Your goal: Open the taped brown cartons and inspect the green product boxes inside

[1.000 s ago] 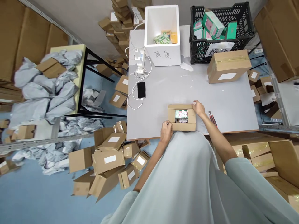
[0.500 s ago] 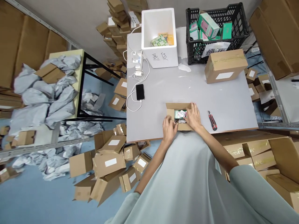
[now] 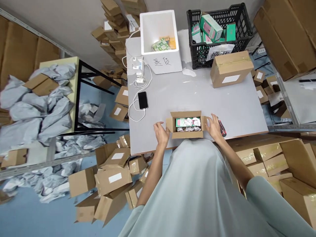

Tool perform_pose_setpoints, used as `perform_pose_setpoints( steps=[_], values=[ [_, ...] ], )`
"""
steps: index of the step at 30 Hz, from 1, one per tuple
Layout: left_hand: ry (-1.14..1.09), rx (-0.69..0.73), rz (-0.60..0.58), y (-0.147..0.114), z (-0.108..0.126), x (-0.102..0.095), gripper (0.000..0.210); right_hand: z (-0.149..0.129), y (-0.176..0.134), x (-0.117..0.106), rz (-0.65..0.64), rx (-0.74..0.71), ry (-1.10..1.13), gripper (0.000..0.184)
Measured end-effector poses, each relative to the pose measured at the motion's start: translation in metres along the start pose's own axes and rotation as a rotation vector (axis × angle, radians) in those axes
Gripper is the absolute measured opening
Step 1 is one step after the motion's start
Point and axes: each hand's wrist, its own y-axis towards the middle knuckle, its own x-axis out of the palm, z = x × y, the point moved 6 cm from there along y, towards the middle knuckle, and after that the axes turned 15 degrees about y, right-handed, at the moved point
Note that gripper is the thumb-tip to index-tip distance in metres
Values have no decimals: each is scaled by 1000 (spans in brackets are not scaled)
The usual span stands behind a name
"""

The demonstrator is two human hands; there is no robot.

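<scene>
A small cardboard box (image 3: 187, 135) lies with all its flaps folded out at the table's front edge. Inside it are a green carton (image 3: 181, 122) and crumpled white paper (image 3: 189, 129). My left hand (image 3: 161, 133) is open beside the left flap, fingers spread; I cannot tell if the fingertips touch it. At the right flap, my right hand (image 3: 213, 127) is open too, its fingers apart and close to the cardboard. Just beyond that hand lies a red and black utility knife (image 3: 223, 129), partly hidden by it.
On the grey table (image 3: 172, 95) are a phone (image 3: 142, 100) on a white cable, a white foam box (image 3: 166, 64), a black crate (image 3: 197, 59) of green cartons and a taped cardboard box (image 3: 230, 70). Boxes (image 3: 113, 176) pile up at left; a large carton (image 3: 300, 158) stands at right.
Both hands have moved outward, off the box opening, and the side flaps now stand out. The green carton and paper inside show more fully. The whole view has shifted slightly.
</scene>
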Motion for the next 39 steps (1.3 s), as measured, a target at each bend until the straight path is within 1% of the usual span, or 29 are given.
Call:
perform_pose_setpoints(
  steps=[1, 3, 5, 7, 8, 10, 12, 14, 15, 17, 19, 22, 25, 28, 30, 33, 37, 39],
  values=[
    [10, 23, -41, 1, 1, 4, 40, 1, -2, 2, -2, 6, -12, 49],
    [8, 95, -114, 3, 12, 12, 34, -4, -2, 5, -11, 5, -29, 47],
    [-3, 195, -155, 4, 31, 18, 33, -16, 2, 11, -56, -24, -37, 47],
    [3, 302, -199, 5, 56, 25, 35, -31, 8, 19, -148, -71, -62, 48],
    [14, 349, -236, 5, 68, 29, 40, -39, 12, 24, -202, -91, -97, 48],
    [38, 425, -332, 5, 94, 42, 59, -50, 21, 35, -292, -114, -198, 49],
    [54, 497, -431, 4, 117, 56, 72, -58, 31, 44, -344, -119, -283, 53],
    [66, 554, -498, 2, 133, 66, 73, -63, 38, 50, -377, -123, -311, 55],
    [70, 566, -515, 2, 137, 69, 71, -63, 40, 52, -394, -126, -311, 53],
    [73, 565, -532, 1, 137, 71, 66, -62, 41, 52, -440, -129, -313, 45],
    [68, 556, -550, -2, 132, 70, 59, -60, 37, 51, -485, -128, -307, 37],
    [63, 513, -569, -4, 122, 64, 49, -60, 31, 50, -524, -116, -294, 32],
    [111, 418, -532, -1, 116, 57, 46, -65, 31, 53, -510, -84, -305, 35],
    [232, 302, -492, 6, 111, 54, 47, -71, 38, 58, -462, -44, -348, 46],
    [317, 245, -497, 10, 108, 54, 49, -74, 44, 62, -440, -22, -381, 50],
    [407, 216, -539, 13, 106, 55, 54, -76, 53, 69, -443, 5, -431, 49],
    [484, 209, -597, 16, 108, 58, 54, -74, 58, 79, -472, 35, -497, 41],
    [513, 201, -611, 18, 109, 59, 54, -74, 59, 82, -474, 41, -521, 40]
  ],
)
